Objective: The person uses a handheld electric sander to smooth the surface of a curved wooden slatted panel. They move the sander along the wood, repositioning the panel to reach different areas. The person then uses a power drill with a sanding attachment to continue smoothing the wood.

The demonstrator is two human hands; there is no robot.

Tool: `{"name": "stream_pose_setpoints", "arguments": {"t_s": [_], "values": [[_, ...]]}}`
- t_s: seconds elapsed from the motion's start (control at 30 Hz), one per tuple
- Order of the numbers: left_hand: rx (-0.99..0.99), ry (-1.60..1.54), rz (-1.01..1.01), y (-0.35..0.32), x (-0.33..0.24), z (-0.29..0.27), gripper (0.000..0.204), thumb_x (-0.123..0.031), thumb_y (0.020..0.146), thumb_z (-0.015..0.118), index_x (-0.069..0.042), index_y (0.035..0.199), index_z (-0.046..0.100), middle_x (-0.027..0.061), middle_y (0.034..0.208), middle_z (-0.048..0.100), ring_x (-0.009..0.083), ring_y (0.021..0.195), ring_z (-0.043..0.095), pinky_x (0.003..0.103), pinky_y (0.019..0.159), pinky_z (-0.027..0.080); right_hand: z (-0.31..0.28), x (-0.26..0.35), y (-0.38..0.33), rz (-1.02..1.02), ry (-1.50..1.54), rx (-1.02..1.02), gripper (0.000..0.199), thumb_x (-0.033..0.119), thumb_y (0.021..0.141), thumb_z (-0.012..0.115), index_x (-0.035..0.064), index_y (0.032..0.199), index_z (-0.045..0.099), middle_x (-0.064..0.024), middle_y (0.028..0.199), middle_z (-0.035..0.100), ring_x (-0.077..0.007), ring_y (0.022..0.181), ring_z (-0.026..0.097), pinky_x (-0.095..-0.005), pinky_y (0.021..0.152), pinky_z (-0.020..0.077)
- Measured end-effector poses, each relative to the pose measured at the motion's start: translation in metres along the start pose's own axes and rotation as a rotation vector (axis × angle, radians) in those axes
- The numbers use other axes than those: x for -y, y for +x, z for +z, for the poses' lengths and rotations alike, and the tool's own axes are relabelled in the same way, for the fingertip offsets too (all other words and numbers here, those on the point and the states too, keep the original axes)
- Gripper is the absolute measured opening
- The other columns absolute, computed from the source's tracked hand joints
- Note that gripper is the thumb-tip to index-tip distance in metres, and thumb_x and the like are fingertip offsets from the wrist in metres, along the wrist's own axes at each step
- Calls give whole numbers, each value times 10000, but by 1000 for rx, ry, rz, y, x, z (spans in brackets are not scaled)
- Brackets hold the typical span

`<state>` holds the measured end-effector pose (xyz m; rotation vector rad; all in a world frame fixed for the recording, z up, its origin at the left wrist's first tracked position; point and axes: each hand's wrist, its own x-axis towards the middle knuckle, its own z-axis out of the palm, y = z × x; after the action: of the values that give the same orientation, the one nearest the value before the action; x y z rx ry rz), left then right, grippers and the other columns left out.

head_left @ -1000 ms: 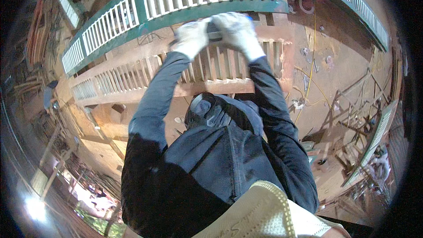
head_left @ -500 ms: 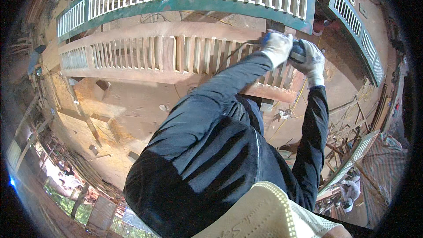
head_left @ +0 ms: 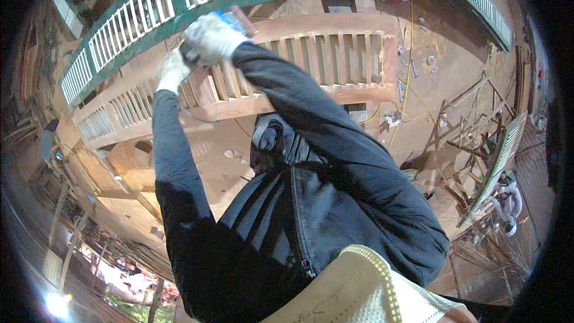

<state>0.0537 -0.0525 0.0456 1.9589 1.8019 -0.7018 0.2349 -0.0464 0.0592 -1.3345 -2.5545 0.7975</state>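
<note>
Two-handed, we grip a mostly hidden dark tool (head_left: pixel 190 54), left hand (head_left: pixel 173 70) beside right hand (head_left: pixel 209 39); tilting it could gouge the brown slatted panel (head_left: pixel 353 22) beneath.

Yellow cord (head_left: pixel 409 60) on brown floor (head_left: pixel 209 143)

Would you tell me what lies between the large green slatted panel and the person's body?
In the head view, the brown slatted panel lies between, with floor showing beside it.
</note>
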Motion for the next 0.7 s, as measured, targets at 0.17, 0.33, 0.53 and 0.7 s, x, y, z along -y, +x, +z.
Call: {"name": "stream_pose_setpoints", "arguments": {"t_s": [0.17, 0.33, 0.53, 0.7], "values": [[84, 74, 112, -9, -18, 2, 540, -422, 732, 746, -198, 1205, 611, 142, 1108, 676, 342, 1035, 637, 469, 884, 494, 43, -6, -24, -24, 22, -106, 456, 378, 660, 771, 99, 991, 629, -106, 960, 671, -292, 898, 657, -400, 820, 515], [46, 114, 348, -38, -142, -10, 599, -501, 785, 670, -247, 1309, 528, 138, 1097, 673, 327, 1041, 635, 467, 907, 494, -14, -54, -144, 175, 93, -111, 497, 381, 675, 791, 126, 1070, 627, -96, 1058, 662, -296, 1018, 633, -416, 895, 508], [-207, -90, 634, -37, -280, 16, 299, -240, 851, 532, -157, 1129, 604, 142, 929, 698, 340, 897, 677, 477, 780, 532, -34, -150, -263, 179, -128, -382, 563, 343, 651, 796, 161, 1144, 593, -99, 1089, 665, -306, 1010, 635, -434, 862, 513], [-309, -289, 641, -21, -377, 34, 209, -248, 771, 580, -82, 826, 694, 166, 834, 703, 333, 803, 694, 457, 713, 542, -75, -202, -319, 292, -231, -287, 766, 466, 566, 849, 128, 1199, 581, -110, 1148, 645, -296, 1048, 627, -413, 899, 506]]}}
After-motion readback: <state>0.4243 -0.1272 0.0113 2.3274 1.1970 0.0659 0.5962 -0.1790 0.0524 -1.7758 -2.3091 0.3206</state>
